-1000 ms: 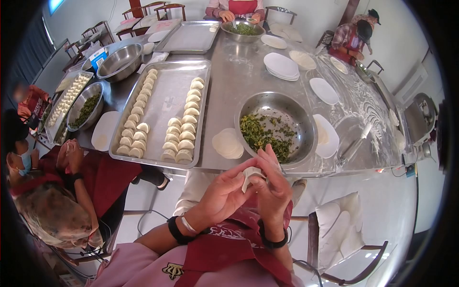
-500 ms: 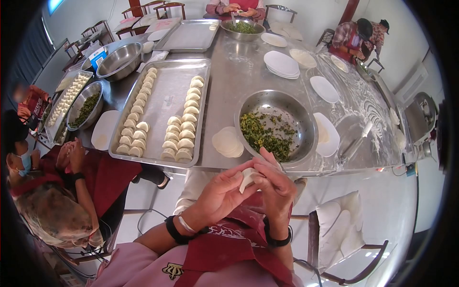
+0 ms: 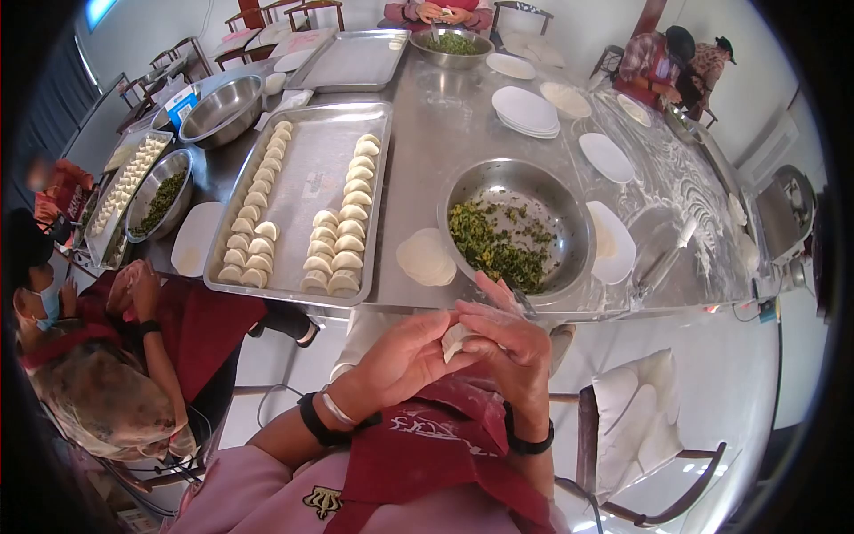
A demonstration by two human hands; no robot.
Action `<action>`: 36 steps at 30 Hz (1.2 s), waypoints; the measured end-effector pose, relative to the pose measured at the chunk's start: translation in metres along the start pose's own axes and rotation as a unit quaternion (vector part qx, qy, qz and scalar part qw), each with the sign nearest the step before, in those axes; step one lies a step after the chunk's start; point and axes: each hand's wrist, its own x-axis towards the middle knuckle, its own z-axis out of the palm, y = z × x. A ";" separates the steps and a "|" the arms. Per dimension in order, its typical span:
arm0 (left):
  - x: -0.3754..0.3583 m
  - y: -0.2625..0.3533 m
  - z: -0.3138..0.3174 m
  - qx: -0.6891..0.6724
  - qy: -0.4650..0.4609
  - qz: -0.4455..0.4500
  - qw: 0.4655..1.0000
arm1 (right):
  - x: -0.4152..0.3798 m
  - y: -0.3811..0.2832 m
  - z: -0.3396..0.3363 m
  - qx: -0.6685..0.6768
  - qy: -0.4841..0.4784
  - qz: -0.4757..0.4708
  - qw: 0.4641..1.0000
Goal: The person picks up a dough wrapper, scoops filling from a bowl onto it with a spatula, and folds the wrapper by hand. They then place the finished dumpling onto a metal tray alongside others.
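A pale folded dumpling (image 3: 455, 341) is held between my two hands, just in front of the table edge. My left hand (image 3: 407, 354) has its fingers closed around the dumpling's left side. From the right, my right hand (image 3: 509, 343) presses on the same dumpling, its upper fingers partly extended. Beyond my hands stands a steel bowl (image 3: 569, 222) with chopped green and yellow filling (image 3: 494, 245). Round wrappers (image 3: 425, 258) lie left of the bowl. A metal tray (image 3: 311, 191) farther left carries rows of finished dumplings (image 3: 354, 212).
White plates (image 3: 525, 111) and a floured surface (image 3: 676, 169) are on the right. At the left sit a co-worker (image 3: 107, 392), a bowl of greens (image 3: 160, 203) and an empty steel bowl (image 3: 222, 113). Others work at the far side. A cushioned chair (image 3: 636, 423) stands at lower right.
Both hands remain on the dumpling; they have shifted slightly, and the right hand's fingers now cover more of it. The view has moved a little.
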 end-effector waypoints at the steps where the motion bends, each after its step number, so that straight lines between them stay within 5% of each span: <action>1: 0.000 0.000 -0.005 0.008 -0.012 -0.003 1.000 | -0.001 -0.001 0.000 0.000 -0.006 0.000 1.000; 13: 0.001 -0.001 -0.005 0.010 -0.006 -0.021 1.000 | -0.002 0.005 0.002 -0.014 -0.060 -0.005 0.998; 19: -0.002 -0.008 0.003 0.084 0.033 0.046 0.995 | -0.005 0.004 0.020 0.066 0.137 0.043 0.987; 36: -0.004 -0.009 -0.005 0.175 0.009 0.027 0.984 | -0.003 0.000 0.018 0.023 0.057 0.022 0.998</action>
